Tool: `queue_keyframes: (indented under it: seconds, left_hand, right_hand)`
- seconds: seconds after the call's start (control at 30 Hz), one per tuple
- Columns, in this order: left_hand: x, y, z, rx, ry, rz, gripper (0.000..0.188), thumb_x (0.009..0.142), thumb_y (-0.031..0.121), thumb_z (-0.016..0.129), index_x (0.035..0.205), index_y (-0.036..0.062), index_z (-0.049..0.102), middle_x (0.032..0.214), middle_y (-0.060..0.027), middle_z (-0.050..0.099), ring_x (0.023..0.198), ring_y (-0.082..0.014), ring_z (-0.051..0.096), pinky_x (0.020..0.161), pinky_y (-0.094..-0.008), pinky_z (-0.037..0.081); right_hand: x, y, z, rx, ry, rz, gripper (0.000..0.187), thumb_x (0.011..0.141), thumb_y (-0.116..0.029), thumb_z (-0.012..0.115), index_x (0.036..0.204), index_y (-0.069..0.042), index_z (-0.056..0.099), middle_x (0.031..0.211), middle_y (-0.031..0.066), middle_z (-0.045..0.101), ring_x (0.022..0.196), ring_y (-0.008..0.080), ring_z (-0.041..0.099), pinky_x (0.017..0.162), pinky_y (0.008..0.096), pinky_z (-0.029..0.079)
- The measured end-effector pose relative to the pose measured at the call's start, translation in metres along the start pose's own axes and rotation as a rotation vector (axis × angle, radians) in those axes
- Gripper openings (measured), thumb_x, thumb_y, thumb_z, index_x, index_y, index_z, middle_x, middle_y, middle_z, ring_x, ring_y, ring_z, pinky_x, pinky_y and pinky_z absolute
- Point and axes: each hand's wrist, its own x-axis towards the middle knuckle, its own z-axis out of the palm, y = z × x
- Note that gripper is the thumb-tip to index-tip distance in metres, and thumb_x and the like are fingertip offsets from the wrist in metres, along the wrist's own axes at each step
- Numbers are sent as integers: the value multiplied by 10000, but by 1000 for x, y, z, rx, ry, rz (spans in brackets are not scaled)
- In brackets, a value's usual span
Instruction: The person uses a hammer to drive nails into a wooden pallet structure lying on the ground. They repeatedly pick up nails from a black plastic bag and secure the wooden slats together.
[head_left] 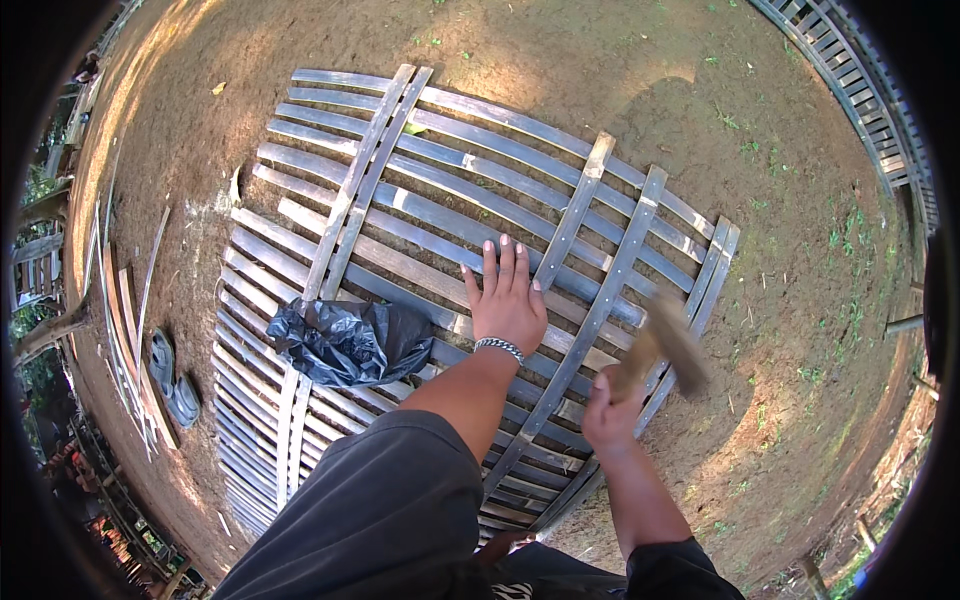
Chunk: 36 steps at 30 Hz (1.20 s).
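Observation:
My left hand (508, 305) lies flat on the slats of a large bamboo slat panel (440, 205), fingers stretched out toward its far side. A chain bracelet (499, 346) circles that wrist. Raised over the panel's right part, my right hand (612, 405) is closed around the wooden handle of a hammer (668, 345), whose head is smeared by motion. Crosspieces with rows of small nail heads, such as this strip (600, 310), run across the slats between my hands. Left of my left hand, a crumpled black plastic bag (350, 340) rests on the panel.
The panel lies on bare brown soil (790, 300). At the left are a pair of dark sandals (174, 380) and several long thin strips of wood (130, 330). A slatted fence (850, 80) curves along the upper right.

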Motion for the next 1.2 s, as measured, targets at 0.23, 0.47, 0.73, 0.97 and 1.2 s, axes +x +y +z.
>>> queue_keyframes:
  seconds: [0.23,0.47,0.73,0.97,1.2]
  left_hand:
    - [-2,-6,1,24,24,-10,619,1027,298,390,1597,58,359,1714,-147,222,1595,-360,144,1256,-637,78]
    - [0,-1,0,19,12,4,619,1025,293,395,1599,63,359,1715,-140,224,1595,-361,143,1255,-642,71]
    - [0,-1,1,-8,17,15,611,1022,291,403,1589,66,378,1712,-131,241,1595,-362,146,1253,-650,63]
    - [-1,-4,1,-26,23,13,610,1017,289,408,1584,66,384,1705,-134,255,1592,-364,155,1252,-653,58]
    - [-3,-8,1,-59,23,9,583,1014,270,415,1561,65,425,1700,-127,272,1593,-364,149,1249,-659,66]
  right_hand:
    - [14,-29,4,13,127,-22,347,1009,-116,593,1334,-18,522,924,211,684,810,394,707,744,451,551]
    - [16,-10,22,-260,-143,92,354,1011,-179,612,1311,-18,515,927,249,686,831,403,717,746,460,548]
    - [5,-11,10,-84,-98,-2,354,1007,-157,604,1311,-12,492,962,275,702,863,486,699,754,546,555]
    - [-2,-17,6,-62,0,-52,340,1008,-169,591,1283,2,486,946,310,686,840,533,669,753,594,544]
    - [13,-37,3,-191,-125,162,383,976,-147,618,1298,7,481,953,321,686,843,531,673,753,586,539]
